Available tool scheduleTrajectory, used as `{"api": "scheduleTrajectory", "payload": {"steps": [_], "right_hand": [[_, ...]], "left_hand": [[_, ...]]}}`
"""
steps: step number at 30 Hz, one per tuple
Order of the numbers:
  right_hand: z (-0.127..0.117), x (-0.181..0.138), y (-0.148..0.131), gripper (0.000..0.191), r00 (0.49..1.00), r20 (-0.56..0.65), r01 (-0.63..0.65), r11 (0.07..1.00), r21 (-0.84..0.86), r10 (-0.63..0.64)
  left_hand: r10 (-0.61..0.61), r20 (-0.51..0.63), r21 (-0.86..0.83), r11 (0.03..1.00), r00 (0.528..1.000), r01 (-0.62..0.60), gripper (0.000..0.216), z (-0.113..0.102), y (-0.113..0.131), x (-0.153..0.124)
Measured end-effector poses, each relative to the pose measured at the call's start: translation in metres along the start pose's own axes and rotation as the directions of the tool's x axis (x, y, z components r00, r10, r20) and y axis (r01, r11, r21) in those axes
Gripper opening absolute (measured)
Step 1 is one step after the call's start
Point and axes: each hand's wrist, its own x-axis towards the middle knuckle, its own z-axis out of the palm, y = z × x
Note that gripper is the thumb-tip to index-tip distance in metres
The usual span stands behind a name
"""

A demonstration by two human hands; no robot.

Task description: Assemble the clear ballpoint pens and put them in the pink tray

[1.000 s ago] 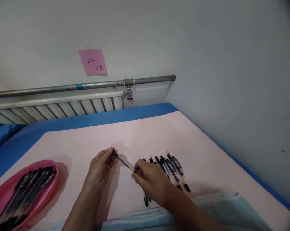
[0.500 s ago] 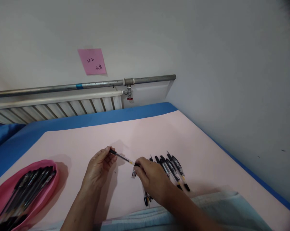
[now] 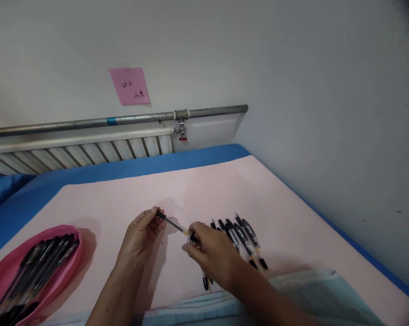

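Observation:
A pen [image 3: 173, 223] with a clear barrel slants between my two hands above the pink sheet. My left hand [image 3: 140, 235] pinches its black upper-left end between thumb and fingers. At the lower-right end, past a yellow band, my right hand [image 3: 214, 253] has its fingers curled round the black end. A small clear and black piece [image 3: 190, 241], perhaps a pen cap, shows between the right thumb and fingers; its fit to the pen is unclear. Several black-and-clear pens [image 3: 243, 240] lie beside and partly behind my right hand.
A pink oval basket [image 3: 78, 253] holding several pens stands at the left. The pink sheet [image 3: 123, 199] covers a blue surface [image 3: 191, 156]. Light blue cloth [image 3: 313, 290] lies along the near edge. Behind are a radiator [image 3: 89, 153] and pipe [image 3: 211, 111]; a wall rises right.
My right fingers have shifted at the pen's lower end, and the thumb has moved left and lower. The small clear piece now sits closer between them. My left hand stays almost still.

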Motion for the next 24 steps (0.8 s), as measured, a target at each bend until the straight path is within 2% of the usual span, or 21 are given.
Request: {"api": "scheduleTrajectory", "payload": {"steps": [2,7,13,17,21,24], "right_hand": [[-0.0009,0.0000,-0.0002,0.008,1.000,-0.015,-0.001,1.000,-0.013,0.000],[-0.0022,0.0001,-0.0007,0.020,1.000,0.002,0.019,0.999,-0.035,-0.019],[-0.0006,-0.0001,0.0003,0.010,1.000,-0.008,0.004,0.999,-0.042,-0.004],[0.0000,-0.0002,0.0004,0.022,1.000,-0.014,0.027,0.998,-0.053,-0.028],[-0.0008,0.0003,-0.0010,0.012,1.000,-0.008,0.016,0.999,-0.038,-0.017],[-0.0020,0.0005,-0.0019,0.012,1.000,-0.014,-0.013,1.000,-0.025,0.013]], "left_hand": [[0.000,-0.009,0.000,1.000,1.000,0.000,0.010,-0.0001,-0.0001,0.0004],[0.002,-0.013,-0.004,1.000,1.000,-0.002,0.009,-0.0006,-0.0008,0.0008],[-0.001,-0.010,0.007,1.000,1.000,0.001,0.008,-0.0001,-0.0004,0.0001],[0.005,-0.025,0.005,1.000,1.000,-0.005,0.007,0.0006,-0.0002,-0.0001],[0.007,-0.024,0.012,1.000,1.000,-0.007,0.005,0.0013,-0.0012,-0.0005],[0.015,-0.026,0.026,1.000,1.000,-0.014,0.005,0.0006,-0.0020,0.0001]]}}
